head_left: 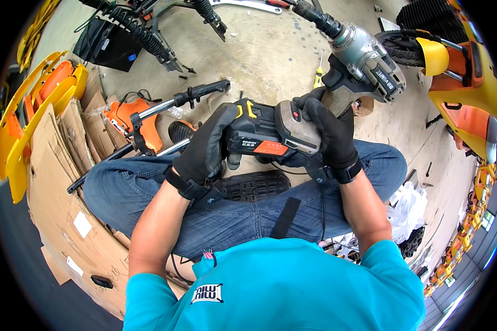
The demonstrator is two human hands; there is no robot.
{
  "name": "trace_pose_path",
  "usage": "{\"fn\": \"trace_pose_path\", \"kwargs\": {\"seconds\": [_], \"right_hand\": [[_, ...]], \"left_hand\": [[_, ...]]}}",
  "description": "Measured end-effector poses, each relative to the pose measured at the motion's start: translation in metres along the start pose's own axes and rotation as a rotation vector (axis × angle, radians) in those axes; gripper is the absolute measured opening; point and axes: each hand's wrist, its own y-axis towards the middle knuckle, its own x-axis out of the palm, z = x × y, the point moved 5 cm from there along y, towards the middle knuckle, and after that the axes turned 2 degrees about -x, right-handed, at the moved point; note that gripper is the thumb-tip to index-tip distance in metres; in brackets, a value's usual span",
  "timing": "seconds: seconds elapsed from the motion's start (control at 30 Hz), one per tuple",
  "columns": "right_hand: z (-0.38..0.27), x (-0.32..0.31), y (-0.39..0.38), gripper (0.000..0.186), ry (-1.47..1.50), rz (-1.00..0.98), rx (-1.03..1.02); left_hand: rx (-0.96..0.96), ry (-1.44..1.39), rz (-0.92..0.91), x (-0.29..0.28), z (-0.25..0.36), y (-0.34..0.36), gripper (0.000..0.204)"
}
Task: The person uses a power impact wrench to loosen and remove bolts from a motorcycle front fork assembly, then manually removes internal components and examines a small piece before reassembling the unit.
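Note:
A grey and black cordless impact wrench (369,63) is held up in front of me, its socket end toward the far side. My right hand (334,124), in a black glove, is closed on the foot of its handle. My left hand (210,140), also gloved, wraps round the black battery pack (256,132) with an orange stripe. The pack meets the grey foot (298,126); whether it is fully seated I cannot tell. Some fingers of both hands are hidden behind the tool and the pack.
Flattened cardboard (55,160) lies at my left with yellow body panels (33,110). Beyond my legs are a fork tube (187,99), a yellow screwdriver (318,77) and a black box (105,44). An orange-yellow vehicle (463,88) stands right, near a plastic bag (408,207).

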Motion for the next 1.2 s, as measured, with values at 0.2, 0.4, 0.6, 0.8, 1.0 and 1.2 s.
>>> {"fn": "trace_pose_path", "kwargs": {"seconds": [0.2, 0.4, 0.6, 0.8, 1.0, 1.2], "right_hand": [[0.01, 0.006, -0.009, 0.017, -0.002, 0.019, 0.043], [0.002, 0.0, -0.006, 0.015, 0.0, 0.012, 0.058], [-0.016, -0.006, -0.007, 0.016, 0.026, 0.041, -0.038], [-0.003, -0.01, -0.012, 0.023, 0.13, 0.051, 0.009], [0.006, 0.003, -0.015, 0.018, 0.105, 0.039, 0.015], [0.003, 0.006, -0.022, 0.019, 0.126, 0.09, 0.05]], "left_hand": [[0.019, 0.136, -0.013, 0.009, -0.013, 0.002, 0.052], [0.145, 0.24, -0.043, 0.006, -0.001, -0.002, 0.045], [0.116, 0.148, -0.065, 0.003, 0.006, -0.001, 0.044], [0.07, 0.109, -0.11, 0.007, 0.003, -0.004, 0.043], [-0.021, -0.06, -0.25, 0.015, -0.015, 0.003, 0.043], [0.423, 0.508, -0.142, 0.03, 0.001, -0.014, 0.041]]}}
